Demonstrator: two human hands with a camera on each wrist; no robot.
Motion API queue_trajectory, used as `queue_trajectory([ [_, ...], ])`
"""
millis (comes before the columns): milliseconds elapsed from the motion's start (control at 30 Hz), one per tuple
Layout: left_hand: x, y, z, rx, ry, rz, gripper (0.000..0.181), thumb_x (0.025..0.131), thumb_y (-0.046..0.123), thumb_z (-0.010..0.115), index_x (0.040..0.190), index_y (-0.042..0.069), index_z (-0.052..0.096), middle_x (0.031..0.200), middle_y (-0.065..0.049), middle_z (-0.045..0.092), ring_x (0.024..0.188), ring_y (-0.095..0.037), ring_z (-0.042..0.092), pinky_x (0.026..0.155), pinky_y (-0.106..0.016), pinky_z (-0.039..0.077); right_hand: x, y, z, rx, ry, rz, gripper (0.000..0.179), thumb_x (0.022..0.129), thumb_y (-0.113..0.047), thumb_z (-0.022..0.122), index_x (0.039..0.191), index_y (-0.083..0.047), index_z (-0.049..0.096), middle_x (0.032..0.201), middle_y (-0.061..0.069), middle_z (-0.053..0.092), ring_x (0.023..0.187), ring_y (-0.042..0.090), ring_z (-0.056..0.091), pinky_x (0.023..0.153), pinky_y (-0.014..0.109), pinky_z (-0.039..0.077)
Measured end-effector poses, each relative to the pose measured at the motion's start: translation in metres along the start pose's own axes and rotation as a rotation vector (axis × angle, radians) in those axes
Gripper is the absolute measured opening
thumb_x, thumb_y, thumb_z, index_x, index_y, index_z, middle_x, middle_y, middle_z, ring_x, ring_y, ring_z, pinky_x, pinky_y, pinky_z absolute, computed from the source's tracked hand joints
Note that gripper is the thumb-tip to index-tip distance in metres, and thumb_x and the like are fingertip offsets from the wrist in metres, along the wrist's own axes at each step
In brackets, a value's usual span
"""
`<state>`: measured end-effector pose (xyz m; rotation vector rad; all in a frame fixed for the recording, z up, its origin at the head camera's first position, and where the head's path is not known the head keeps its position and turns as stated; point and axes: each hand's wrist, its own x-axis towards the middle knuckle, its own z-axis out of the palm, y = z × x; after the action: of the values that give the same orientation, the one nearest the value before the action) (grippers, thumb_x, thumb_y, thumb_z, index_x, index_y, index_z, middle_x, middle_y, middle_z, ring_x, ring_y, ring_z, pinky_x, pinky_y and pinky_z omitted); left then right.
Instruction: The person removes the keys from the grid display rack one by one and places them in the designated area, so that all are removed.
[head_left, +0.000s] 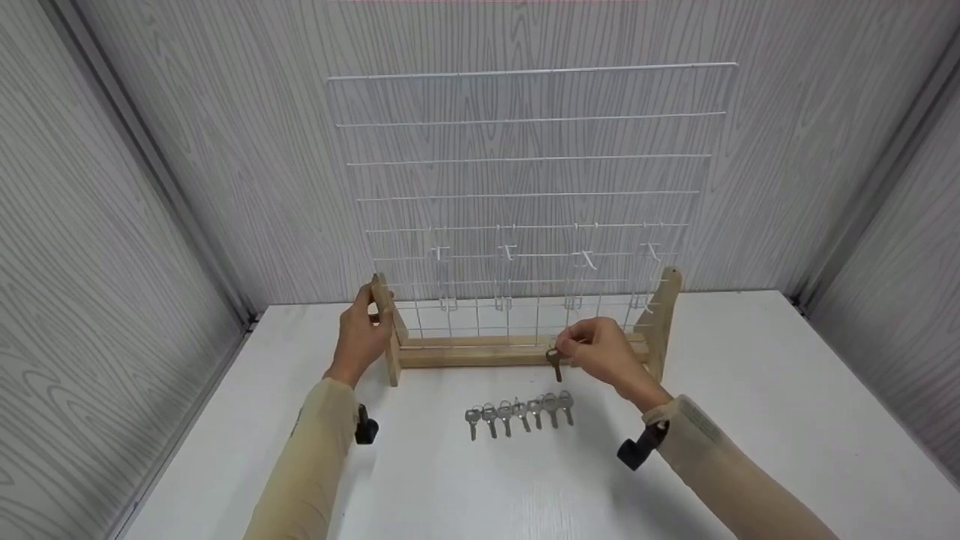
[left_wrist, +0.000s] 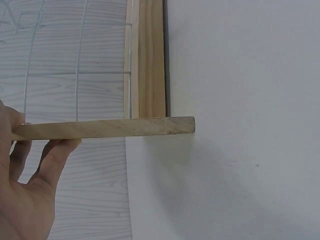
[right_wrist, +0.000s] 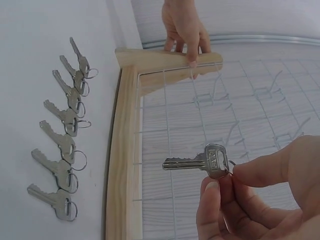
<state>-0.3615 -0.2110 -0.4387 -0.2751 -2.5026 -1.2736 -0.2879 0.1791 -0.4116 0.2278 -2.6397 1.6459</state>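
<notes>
A white wire grid panel [head_left: 525, 196] stands upright in a wooden base [head_left: 480, 358]. My left hand [head_left: 360, 341] grips the wooden side post [left_wrist: 100, 130] at the panel's left end, thumb on one face and fingers over the other. In front of the lower right part of the grid, my right hand [head_left: 609, 356] pinches a silver key [right_wrist: 202, 162] by its ring, between thumb and fingertips. The key's blade points down in the head view. Several white hooks [head_left: 589, 260] with bare tips stick out from the panel above the right hand.
Several more keys [head_left: 521, 411], each with a small ring, lie in a row on the white table [head_left: 450, 487] before the base. Another wooden post [head_left: 664, 322] holds the panel's right end. Wood-grain walls [head_left: 165, 225] enclose the back and sides.
</notes>
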Motion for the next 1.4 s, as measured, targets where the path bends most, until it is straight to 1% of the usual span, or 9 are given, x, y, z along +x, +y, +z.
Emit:
queue_trajectory([
  [100, -0.001, 0.0, 0.001, -0.01, 0.001, -0.009, 0.051, 0.111, 0.015, 0.054, 0.159, 0.003, 0.04, 0.152, -0.02, 0.057, 0.123, -0.041, 0.067, 0.099, -0.052, 0.064, -0.002, 0.008, 0.0, 0.005, -0.012, 0.012, 0.016, 0.101, -0.011, 0.066, 0.1, 0.0, 0.078, 0.1, 0.011, 0.076, 0.087, 0.021, 0.069, 0.073, 0.029, 0.061],
  [167, -0.002, -0.001, 0.001, -0.013, 0.003, -0.011, 0.051, 0.11, 0.013, 0.054, 0.158, 0.003, 0.041, 0.153, -0.021, 0.056, 0.124, -0.042, 0.066, 0.099, -0.052, 0.063, -0.003, 0.014, 0.0, 0.012, -0.023, 0.024, 0.017, 0.102, -0.011, 0.065, 0.102, 0.001, 0.078, 0.102, 0.012, 0.077, 0.092, 0.027, 0.073, 0.077, 0.033, 0.063],
  [267, -0.003, -0.001, 0.003, -0.012, 0.003, 0.001, 0.051, 0.11, 0.012, 0.053, 0.158, 0.002, 0.041, 0.154, -0.023, 0.055, 0.124, -0.043, 0.067, 0.098, -0.053, 0.064, -0.003, 0.021, -0.001, 0.013, -0.024, 0.039, 0.018, 0.103, -0.011, 0.065, 0.103, 0.002, 0.079, 0.101, 0.012, 0.078, 0.098, 0.032, 0.076, 0.078, 0.033, 0.065],
  [367, -0.003, -0.001, 0.003, -0.01, 0.009, 0.012, 0.051, 0.11, 0.011, 0.053, 0.158, 0.001, 0.041, 0.154, -0.024, 0.054, 0.123, -0.045, 0.068, 0.098, -0.054, 0.064, -0.002, 0.028, -0.003, 0.009, -0.019, 0.052, 0.02, 0.104, -0.011, 0.065, 0.104, 0.003, 0.078, 0.1, 0.012, 0.078, 0.095, 0.03, 0.076, 0.076, 0.03, 0.065],
  [567, -0.002, 0.0, 0.002, 0.0, 0.002, 0.005, 0.051, 0.111, 0.011, 0.051, 0.159, 0.001, 0.039, 0.156, -0.023, 0.053, 0.125, -0.045, 0.067, 0.1, -0.055, 0.063, -0.001, 0.045, -0.005, -0.024, -0.01, 0.076, 0.02, 0.101, -0.009, 0.065, 0.104, 0.005, 0.078, 0.096, 0.012, 0.078, 0.086, 0.018, 0.074, 0.073, 0.027, 0.064],
  [800, -0.002, 0.001, 0.002, -0.005, 0.004, 0.005, 0.05, 0.112, 0.012, 0.052, 0.159, 0.002, 0.04, 0.155, -0.021, 0.054, 0.125, -0.043, 0.068, 0.099, -0.054, 0.063, -0.002, 0.062, -0.005, -0.062, -0.039, 0.078, 0.018, 0.101, -0.008, 0.066, 0.1, 0.002, 0.08, 0.095, 0.011, 0.078, 0.085, 0.017, 0.073, 0.074, 0.028, 0.064],
  [967, -0.003, 0.001, 0.002, -0.011, 0.008, 0.008, 0.05, 0.111, 0.012, 0.054, 0.158, 0.003, 0.041, 0.154, -0.021, 0.055, 0.123, -0.043, 0.069, 0.098, -0.054, 0.064, -0.002, 0.07, -0.005, -0.082, -0.039, 0.113, 0.018, 0.099, -0.008, 0.066, 0.1, 0.002, 0.081, 0.098, 0.012, 0.077, 0.084, 0.018, 0.073, 0.075, 0.03, 0.065],
  [1167, -0.002, 0.001, 0.002, -0.003, 0.005, 0.005, 0.051, 0.11, 0.013, 0.053, 0.159, 0.003, 0.041, 0.154, -0.021, 0.055, 0.124, -0.043, 0.067, 0.098, -0.052, 0.064, -0.002, 0.076, -0.004, -0.11, -0.048, 0.163, 0.016, 0.096, -0.007, 0.069, 0.097, 0.002, 0.082, 0.096, 0.012, 0.078, 0.08, 0.017, 0.072, 0.07, 0.027, 0.064],
  [1400, -0.001, 0.002, 0.001, 0.014, 0.017, 0.033, 0.05, 0.111, 0.013, 0.053, 0.157, -0.001, 0.041, 0.151, -0.024, 0.057, 0.121, -0.045, 0.069, 0.097, -0.052, 0.064, -0.001, 0.079, -0.003, -0.13, -0.062, 0.192, 0.014, 0.096, -0.007, 0.07, 0.094, 0.001, 0.081, 0.093, 0.008, 0.078, 0.078, 0.016, 0.069, 0.066, 0.026, 0.059],
])
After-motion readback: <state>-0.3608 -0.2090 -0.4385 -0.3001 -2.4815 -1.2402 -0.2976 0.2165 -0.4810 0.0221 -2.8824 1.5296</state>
